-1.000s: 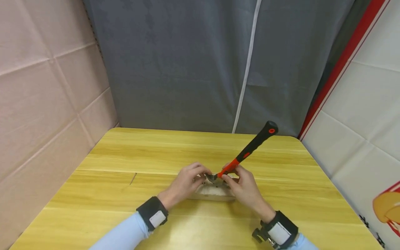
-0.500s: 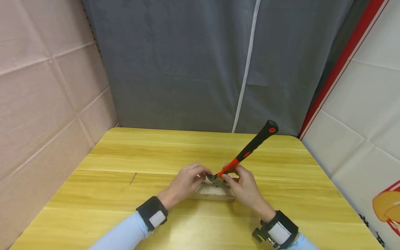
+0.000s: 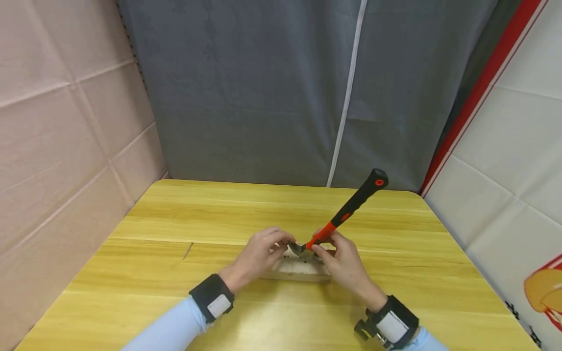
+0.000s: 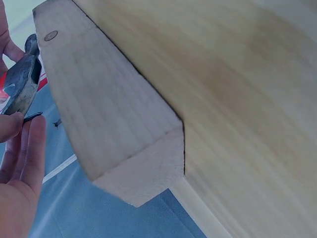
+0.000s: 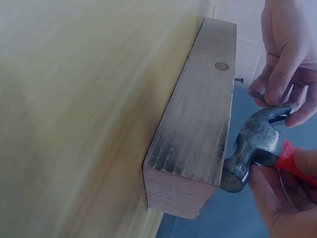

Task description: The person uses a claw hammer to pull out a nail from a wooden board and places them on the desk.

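— Hardly anything has moved since a second ago: the hammer handle has tipped a touch toward the left side of the worktop, and the left hand has shifted slightly the same way. Both hands stay over the wood block.

— Where does the block lie?

— Flat on the worktop, about the middle, nearer the front edge than the back. One nail is sunk flush into its top face; another nail stands proud near the hammer head.

— And the right hand?

— Its fingers are curled round the red neck of the handle right below the head, choked up short, probably for fine control rather than a full swing. The head rests against the block's top.

— The left?

— Its fingertips are pinched together at the hammer's claw, just beside the standing nail; whether they hold a nail themselves I cannot tell. The palm lies open in the wrist view. A loose nail lies well apart, toward the left edge.
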